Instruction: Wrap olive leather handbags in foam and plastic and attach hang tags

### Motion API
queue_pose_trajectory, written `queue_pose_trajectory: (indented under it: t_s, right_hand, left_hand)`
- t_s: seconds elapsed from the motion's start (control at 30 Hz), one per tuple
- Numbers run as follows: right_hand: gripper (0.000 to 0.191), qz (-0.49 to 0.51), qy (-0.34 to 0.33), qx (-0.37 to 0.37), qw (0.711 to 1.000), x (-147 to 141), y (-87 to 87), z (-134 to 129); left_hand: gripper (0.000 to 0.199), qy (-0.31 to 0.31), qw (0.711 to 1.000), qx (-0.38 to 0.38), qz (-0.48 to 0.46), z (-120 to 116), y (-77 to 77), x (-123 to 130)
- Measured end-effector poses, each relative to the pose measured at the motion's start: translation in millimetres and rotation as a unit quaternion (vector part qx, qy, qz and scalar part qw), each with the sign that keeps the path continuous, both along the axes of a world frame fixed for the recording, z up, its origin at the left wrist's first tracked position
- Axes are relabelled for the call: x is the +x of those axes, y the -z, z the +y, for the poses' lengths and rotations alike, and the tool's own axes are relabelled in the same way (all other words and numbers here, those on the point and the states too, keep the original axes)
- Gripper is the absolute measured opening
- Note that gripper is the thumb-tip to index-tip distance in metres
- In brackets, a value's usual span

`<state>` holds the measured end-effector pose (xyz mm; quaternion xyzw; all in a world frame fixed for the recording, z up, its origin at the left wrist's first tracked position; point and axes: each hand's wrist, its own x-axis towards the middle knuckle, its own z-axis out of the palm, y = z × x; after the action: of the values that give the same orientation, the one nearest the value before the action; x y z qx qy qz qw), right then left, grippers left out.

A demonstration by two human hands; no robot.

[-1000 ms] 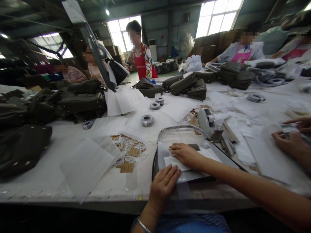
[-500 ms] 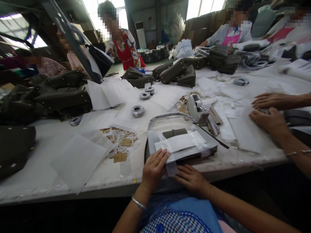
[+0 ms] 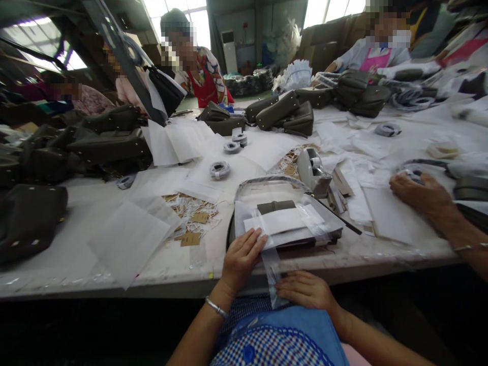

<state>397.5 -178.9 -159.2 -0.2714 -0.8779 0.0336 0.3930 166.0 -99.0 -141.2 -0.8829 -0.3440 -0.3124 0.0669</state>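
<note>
A dark olive handbag [image 3: 335, 235] lies at the table's front edge, its front covered with white paper sheets and its arched handle wrapped in pale material. My left hand [image 3: 244, 256] rests fingers-flat on the bag's lower left, beside a clear plastic strip [image 3: 271, 264]. That strip runs from the bag's front down over the table edge. Around its lower end, close to my blue apron, my right hand [image 3: 307, 290] has its fingers closed; the fingertips are partly hidden. Another clear strip [image 3: 314, 223] crosses the paper on the bag's right.
A tape dispenser [image 3: 313, 172] stands behind the bag. Brown tags [image 3: 190, 239] with strings and white sheets [image 3: 129, 239] lie leftward. A co-worker's hand [image 3: 423, 198] is on the right. More dark bags [image 3: 110, 147] and wrapped coils [image 3: 220, 170] are farther back.
My right hand has moved down toward my lap, and the clear strip now hangs longer below the bag. My left hand stays on the bag. Only one co-worker's hand remains visible at right.
</note>
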Motion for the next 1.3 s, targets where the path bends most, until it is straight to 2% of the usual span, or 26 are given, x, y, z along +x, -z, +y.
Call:
queue_pose_trajectory:
  t_s: [0.23, 0.37, 0.53, 0.67, 0.77, 0.9, 1.0, 1.17, 1.3]
  right_hand:
    - [0.023, 0.000, -0.014, -0.060, 0.998, 6, -3.1, -16]
    - [0.022, 0.014, -0.016, -0.076, 0.997, 3, -13.3, -21]
    - [0.022, 0.042, -0.008, -0.100, 0.994, 3, -49.5, -11]
    - [0.025, 0.056, 0.021, -0.095, 0.994, 1, -82.8, 16]
    - [0.023, 0.062, 0.050, -0.118, 0.990, -2, -96.1, 36]
    - [0.026, 0.063, 0.087, -0.144, 0.984, -4, -100.3, 54]
    - [0.027, 0.057, 0.076, -0.158, 0.983, -4, -100.2, 57]
    - [0.025, 0.028, -0.015, -0.166, 0.986, -6, -94.1, 33]
    - [0.025, 0.008, -0.048, -0.141, 0.989, -11, -81.1, 8]
  left_hand:
    - [0.047, -0.016, 1.000, 0.010, 0.017, -1, 4.4, 0]
    - [0.049, -0.023, 0.999, 0.019, 0.026, -2, 5.3, 1]
    - [0.047, -0.024, 0.999, 0.024, 0.034, -2, 5.4, 2]
    - [0.047, -0.025, 0.999, 0.026, 0.040, -5, 4.4, 2]
    - [0.048, -0.023, 0.998, 0.024, 0.043, -7, 4.3, 2]
    - [0.046, -0.016, 0.999, 0.016, 0.028, -7, 6.3, 0]
    - [0.039, -0.004, 1.000, 0.018, 0.000, -6, 7.9, -2]
    - [0.037, -0.002, 0.999, 0.015, -0.028, -6, 8.3, -3]
    - [0.039, -0.003, 0.999, 0.018, -0.034, -7, 7.3, -1]
